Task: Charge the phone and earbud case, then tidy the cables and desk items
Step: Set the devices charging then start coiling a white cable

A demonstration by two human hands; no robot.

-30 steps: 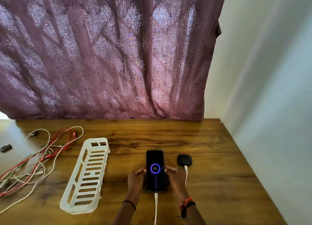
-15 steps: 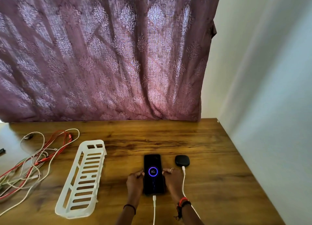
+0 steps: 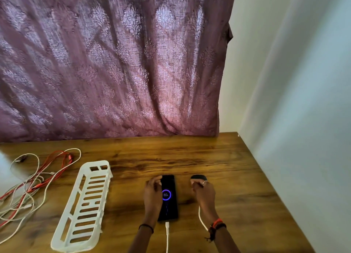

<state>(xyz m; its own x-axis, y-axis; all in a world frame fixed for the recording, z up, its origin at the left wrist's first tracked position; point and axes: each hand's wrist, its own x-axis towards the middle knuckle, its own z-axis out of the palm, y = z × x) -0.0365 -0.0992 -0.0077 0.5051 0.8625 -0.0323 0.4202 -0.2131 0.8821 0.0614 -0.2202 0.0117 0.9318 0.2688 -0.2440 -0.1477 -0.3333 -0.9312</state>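
Left hand (image 3: 152, 193) fingers curled over phone (image 3: 169, 197) left edge, right hand (image 3: 203, 192) curled beside earbud case (image 3: 198, 176); grips unclear; careless lift may snag white cable (image 3: 201, 219), unplugging case.

Black phone (image 3: 168, 197) lying flat, face up, screen lit: purple ring reading 80. White cable (image 3: 167, 235) plugged into near end. Black earbud case (image 3: 197, 176) just right of phone's far end, partly hidden; second white cable (image 3: 201, 220) trailing back from it. White slotted tray (image 3: 85, 205) to left, red-and-white cable tangle (image 3: 28, 186) beyond.
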